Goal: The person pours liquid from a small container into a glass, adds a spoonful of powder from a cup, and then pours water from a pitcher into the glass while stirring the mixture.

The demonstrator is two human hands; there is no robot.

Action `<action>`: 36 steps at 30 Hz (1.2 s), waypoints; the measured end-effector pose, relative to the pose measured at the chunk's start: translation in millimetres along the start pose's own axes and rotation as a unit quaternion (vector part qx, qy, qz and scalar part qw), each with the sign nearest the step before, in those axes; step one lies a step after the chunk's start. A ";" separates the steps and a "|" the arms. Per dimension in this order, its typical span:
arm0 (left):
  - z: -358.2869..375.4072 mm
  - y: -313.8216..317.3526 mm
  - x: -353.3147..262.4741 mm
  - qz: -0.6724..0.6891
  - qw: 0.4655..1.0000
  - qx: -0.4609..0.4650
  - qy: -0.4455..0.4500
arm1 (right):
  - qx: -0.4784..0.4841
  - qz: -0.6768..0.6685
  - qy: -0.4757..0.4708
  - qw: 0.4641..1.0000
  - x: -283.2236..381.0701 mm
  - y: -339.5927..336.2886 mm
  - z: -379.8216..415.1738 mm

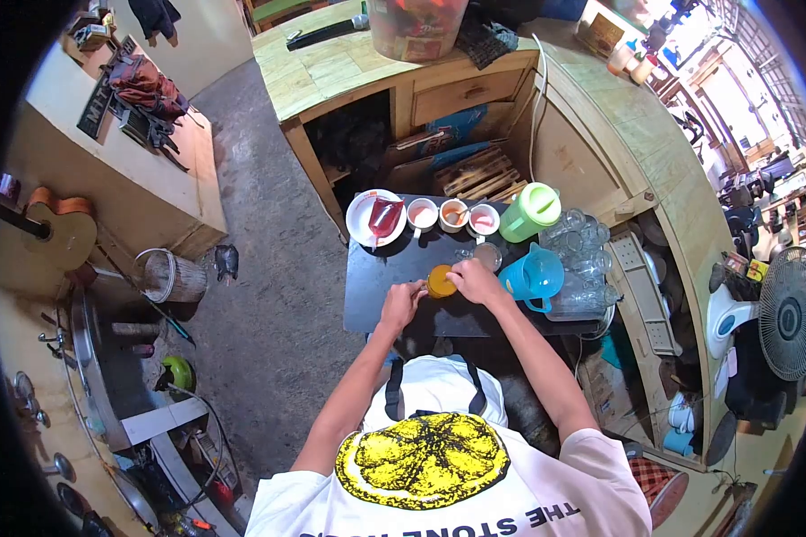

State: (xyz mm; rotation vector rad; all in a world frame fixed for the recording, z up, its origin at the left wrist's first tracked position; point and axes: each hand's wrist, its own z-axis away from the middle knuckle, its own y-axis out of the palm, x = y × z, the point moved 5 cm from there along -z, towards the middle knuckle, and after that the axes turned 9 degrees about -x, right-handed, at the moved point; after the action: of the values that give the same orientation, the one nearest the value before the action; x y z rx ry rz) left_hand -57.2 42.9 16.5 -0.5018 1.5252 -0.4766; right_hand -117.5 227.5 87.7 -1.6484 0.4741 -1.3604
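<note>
A mug of orange drink [440, 283] stands on the dark table [367, 286] in front of me. My left hand [405, 302] is closed at the mug's left side, seemingly on its handle. Over the right of its rim, my right hand [476, 281] has its fingers pinched together; whatever they hold is hidden. Just behind that hand is a clear glass [488, 257]. Farther back, three white mugs [423, 214] stand in a row, one with a spoon in it. Left of them, a white plate [359, 220] bears a red packet [385, 217].
Right of my hands are a blue pitcher [534, 274], a green lidded pitcher [531, 211] and several upturned glasses [582, 246] on a tray. A wooden counter [331, 72] curves around the table's back and right. A fan [788, 313] stands at the far right.
</note>
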 end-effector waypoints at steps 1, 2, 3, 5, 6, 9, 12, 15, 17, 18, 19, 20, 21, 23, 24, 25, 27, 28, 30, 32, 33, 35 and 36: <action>-0.8 0.3 -0.4 0.000 1.000 -0.002 0.004 | -0.028 -0.002 0.010 1.000 1.0 -3.2 0.3; -1.3 1.5 2.4 0.006 1.000 -0.010 0.009 | -0.055 -0.004 0.019 0.998 1.9 -5.9 0.1; -0.5 2.4 4.6 0.012 1.000 -0.018 0.014 | -0.040 0.007 0.016 0.999 2.1 -4.5 -0.1; -0.2 0.8 0.6 0.013 1.000 -0.016 0.008 | -0.013 0.031 0.012 0.999 -2.0 -3.0 -0.6; 0.2 0.1 -0.4 0.008 1.000 -0.006 -0.003 | 0.004 0.020 0.012 1.000 -3.3 -1.2 -0.3; -0.7 -2.4 -3.2 0.000 1.000 0.001 -0.001 | 0.011 -0.007 0.008 1.000 -2.3 -0.4 0.1; -0.5 2.4 4.4 0.016 1.000 -0.013 0.012 | -0.049 -0.002 -0.002 0.999 0.1 -6.5 1.0; 0.4 3.7 6.5 0.025 1.000 -0.010 0.013 | -0.033 0.019 -0.012 0.999 -1.6 -7.9 2.1; -0.3 3.4 5.5 0.022 1.000 -0.007 0.011 | 0.022 0.008 -0.020 1.000 -2.6 -2.7 2.0; 0.1 3.1 4.7 0.019 1.000 -0.008 0.010 | 0.018 -0.005 -0.018 1.000 -2.7 -2.5 1.7; 0.1 2.3 4.0 0.016 1.000 -0.009 0.008 | 0.014 -0.017 -0.016 1.000 -0.3 -2.6 1.1; 0.0 1.9 3.4 0.015 1.000 -0.008 0.006 | 0.010 -0.030 -0.015 0.999 1.9 -2.7 0.9; 0.2 1.4 2.8 0.014 1.000 -0.006 0.005 | -0.015 -0.015 -0.015 1.000 3.3 -5.6 1.3; 0.2 0.5 3.7 0.009 1.000 -0.005 0.002 | -0.063 0.017 -0.016 0.998 6.6 -12.0 1.9; 0.1 0.7 3.7 0.005 1.000 -0.004 0.003 | -0.055 0.018 -0.015 0.998 6.5 -11.2 2.3; -0.2 1.5 2.7 0.001 1.000 -0.001 0.004 | -0.047 0.020 -0.013 0.999 4.9 -10.5 3.2; -1.1 0.8 1.7 0.007 1.000 0.001 0.003 | -0.021 0.006 -0.008 1.000 2.7 -7.4 2.8; 0.1 2.2 4.1 0.010 1.000 0.003 0.001 | -0.003 -0.009 -0.005 1.000 3.0 -5.2 2.9; -1.4 5.3 7.3 0.013 1.000 0.001 0.005 | -0.016 -0.031 0.002 0.999 3.0 -5.8 2.3; -1.5 9.8 14.1 0.015 1.000 -0.006 0.011 | -0.080 -0.045 0.008 0.996 0.0 -5.4 2.4; -1.7 11.6 17.2 0.016 1.000 -0.013 0.015 | -0.070 -0.026 0.001 0.997 -2.6 -3.9 1.2; 0.4 10.1 16.5 0.013 1.000 -0.015 0.013 | -0.050 0.010 -0.013 0.999 -2.2 -5.8 1.7; 0.6 9.8 16.3 0.009 1.000 -0.012 0.009 | -0.026 -0.006 -0.004 1.000 -2.4 -4.3 2.2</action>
State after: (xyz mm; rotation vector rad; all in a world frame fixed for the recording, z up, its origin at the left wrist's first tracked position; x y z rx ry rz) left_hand -56.9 41.4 -2.4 -0.5036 1.5535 -0.4512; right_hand -117.4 232.4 89.9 -1.6995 0.5000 -1.3600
